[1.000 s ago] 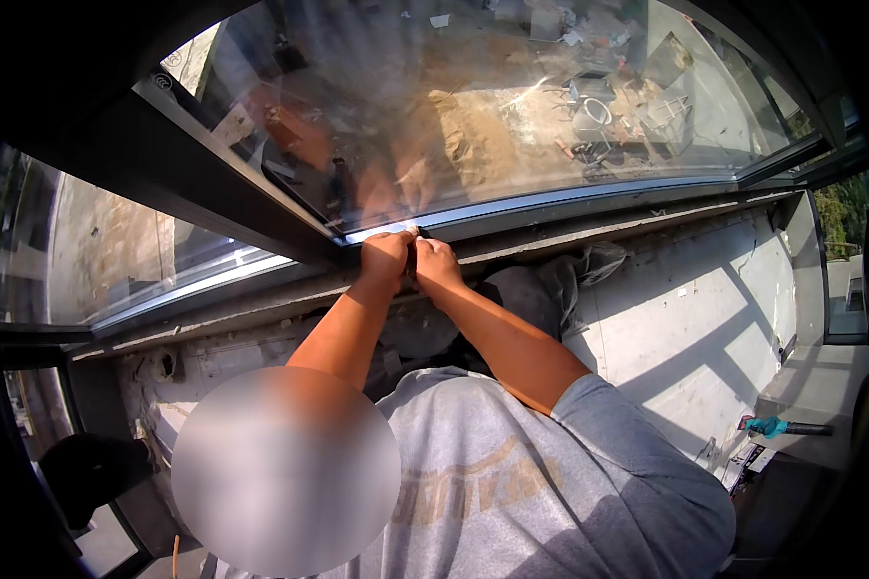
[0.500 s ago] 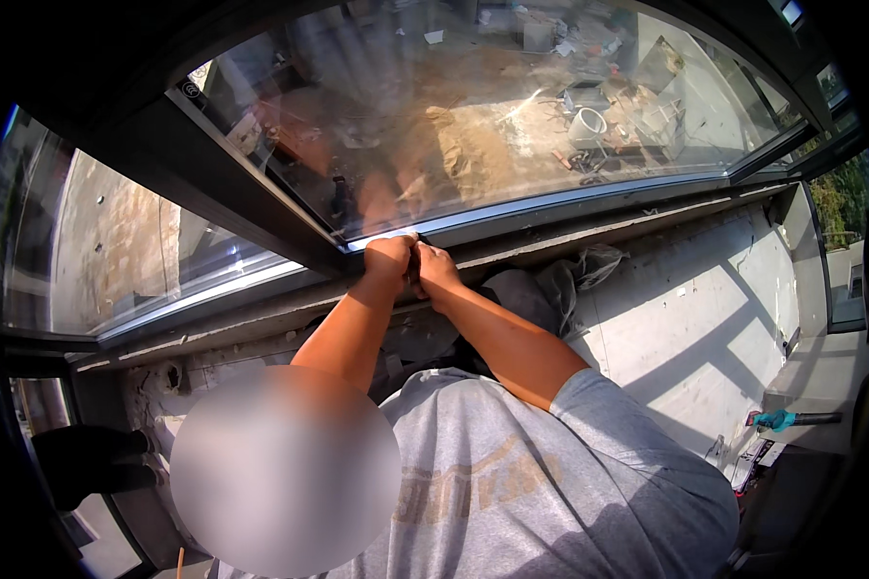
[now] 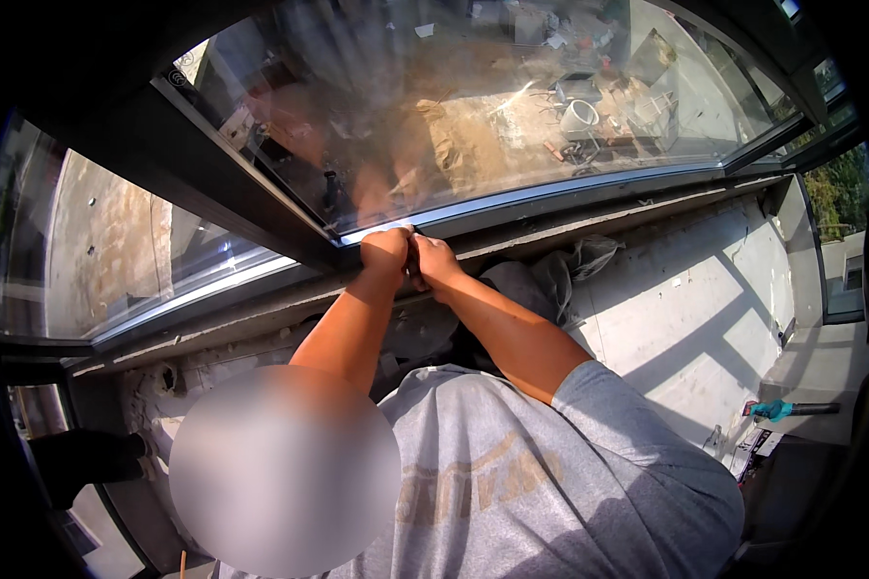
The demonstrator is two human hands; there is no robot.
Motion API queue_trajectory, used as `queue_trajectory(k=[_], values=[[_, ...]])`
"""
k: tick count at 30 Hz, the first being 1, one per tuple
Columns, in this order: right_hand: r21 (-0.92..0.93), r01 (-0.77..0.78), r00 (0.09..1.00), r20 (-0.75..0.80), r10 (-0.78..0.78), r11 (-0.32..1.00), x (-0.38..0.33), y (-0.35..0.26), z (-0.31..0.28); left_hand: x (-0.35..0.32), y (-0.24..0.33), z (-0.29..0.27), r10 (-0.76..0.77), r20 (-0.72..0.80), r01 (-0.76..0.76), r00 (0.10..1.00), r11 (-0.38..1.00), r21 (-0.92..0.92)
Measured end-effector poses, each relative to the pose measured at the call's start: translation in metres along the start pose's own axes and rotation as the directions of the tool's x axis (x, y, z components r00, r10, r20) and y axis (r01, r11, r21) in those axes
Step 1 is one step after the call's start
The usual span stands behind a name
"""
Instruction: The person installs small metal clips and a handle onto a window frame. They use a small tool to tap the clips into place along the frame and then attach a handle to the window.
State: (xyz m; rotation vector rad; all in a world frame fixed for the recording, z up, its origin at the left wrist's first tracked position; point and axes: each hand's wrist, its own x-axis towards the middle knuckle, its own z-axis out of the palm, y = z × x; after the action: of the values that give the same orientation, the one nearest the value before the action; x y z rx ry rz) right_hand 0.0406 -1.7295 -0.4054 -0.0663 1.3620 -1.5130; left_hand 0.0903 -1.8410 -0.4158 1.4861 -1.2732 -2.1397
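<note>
At lower edge of window frame [image 3: 550,193]: left hand [image 3: 384,253] and right hand [image 3: 436,261] touching, both closed on small dark part (hidden between fingers), under glass.

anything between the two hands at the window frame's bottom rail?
In the head view, left hand and right hand nearly meet at the window frame's bottom rail. Only a narrow dark gap separates them; what sits inside is unclear.

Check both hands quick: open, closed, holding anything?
Left hand: closed in a fist against the window frame; contents cannot be told.
Right hand: curled shut beside it, touching; contents cannot be told.
</note>
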Motion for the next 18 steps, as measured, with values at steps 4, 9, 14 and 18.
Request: queue_trajectory(k=[4,9,14,18], values=[[-0.337,0.025,0.983,-0.161,-0.084,0.941,0.001,0.000,0.005,-0.010,0.010,0.001,-0.096,-0.004,0.095,0.995,0.992,-0.081],[-0.691,0.082,0.937,-0.193,-0.293,0.719,0.016,0.016,0.004,-0.009,0.010,-0.010,-0.155,-0.066,0.157,0.986,0.987,0.037],[-0.612,0.039,0.958,-0.202,-0.204,0.790,0.016,0.007,0.006,-0.003,0.014,-0.016,-0.172,0.017,0.171,0.985,0.984,0.047],[-0.608,0.103,0.938,-0.205,-0.281,0.787,0.025,0.015,0.000,-0.005,0.020,-0.006,-0.156,-0.019,0.157,0.988,0.987,0.043]])
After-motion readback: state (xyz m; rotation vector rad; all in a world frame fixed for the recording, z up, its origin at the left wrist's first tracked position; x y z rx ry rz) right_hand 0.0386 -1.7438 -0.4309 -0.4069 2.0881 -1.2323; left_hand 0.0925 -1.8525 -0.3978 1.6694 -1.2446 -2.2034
